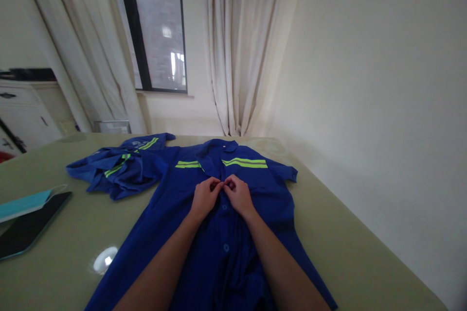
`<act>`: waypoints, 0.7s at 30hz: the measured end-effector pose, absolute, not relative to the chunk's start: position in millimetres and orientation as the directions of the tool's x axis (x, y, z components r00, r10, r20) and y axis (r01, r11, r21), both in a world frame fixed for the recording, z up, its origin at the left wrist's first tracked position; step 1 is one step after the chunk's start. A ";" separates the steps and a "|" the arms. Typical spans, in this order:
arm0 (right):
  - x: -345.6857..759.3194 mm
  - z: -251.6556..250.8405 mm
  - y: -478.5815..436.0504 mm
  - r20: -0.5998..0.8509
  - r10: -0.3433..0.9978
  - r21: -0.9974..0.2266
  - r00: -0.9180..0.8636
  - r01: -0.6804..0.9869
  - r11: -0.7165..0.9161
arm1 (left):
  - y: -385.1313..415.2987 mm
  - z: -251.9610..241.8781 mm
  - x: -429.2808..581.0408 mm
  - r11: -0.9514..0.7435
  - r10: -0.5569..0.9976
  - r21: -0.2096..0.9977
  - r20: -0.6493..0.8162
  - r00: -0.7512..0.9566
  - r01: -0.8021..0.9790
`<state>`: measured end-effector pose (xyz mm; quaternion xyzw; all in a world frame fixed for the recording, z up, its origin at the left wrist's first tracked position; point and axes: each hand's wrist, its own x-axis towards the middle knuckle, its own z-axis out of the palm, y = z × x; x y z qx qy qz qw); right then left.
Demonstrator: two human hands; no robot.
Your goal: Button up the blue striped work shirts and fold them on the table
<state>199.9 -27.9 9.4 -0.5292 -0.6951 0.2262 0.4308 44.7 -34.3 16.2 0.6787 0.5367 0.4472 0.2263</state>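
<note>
A blue work shirt with yellow-green reflective stripes lies flat, front up, on the table, its collar pointing away from me. My left hand and my right hand meet at the shirt's front placket just below the collar. Both pinch the cloth there with closed fingers, fingertips almost touching each other. A row of blue buttons runs down the front between my forearms.
A second blue garment with the same stripes lies crumpled at the back left. A dark tablet with a blue face mask on it sits at the left edge. The olive table meets a wall on the right; curtains and a window stand behind.
</note>
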 end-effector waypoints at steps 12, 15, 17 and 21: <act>204.4 9.6 -18.4 0.338 0.941 -0.859 -0.009 0.406 0.312 | -34.0 17.5 42.1 -0.320 0.933 0.715 0.351 0.076 0.622; 203.8 6.4 -14.1 0.243 0.970 -0.910 0.030 0.354 0.217 | -38.3 19.4 44.4 -0.328 0.928 0.645 0.358 0.107 0.690; 203.2 3.6 -10.9 0.188 0.982 -0.929 0.034 0.331 0.167 | -42.1 21.3 46.3 -0.329 0.924 0.591 0.361 0.123 0.737; 204.5 0.3 -5.8 0.142 0.990 -0.935 -0.011 0.327 0.138 | -48.2 23.5 47.9 -0.324 0.921 0.517 0.364 0.138 0.792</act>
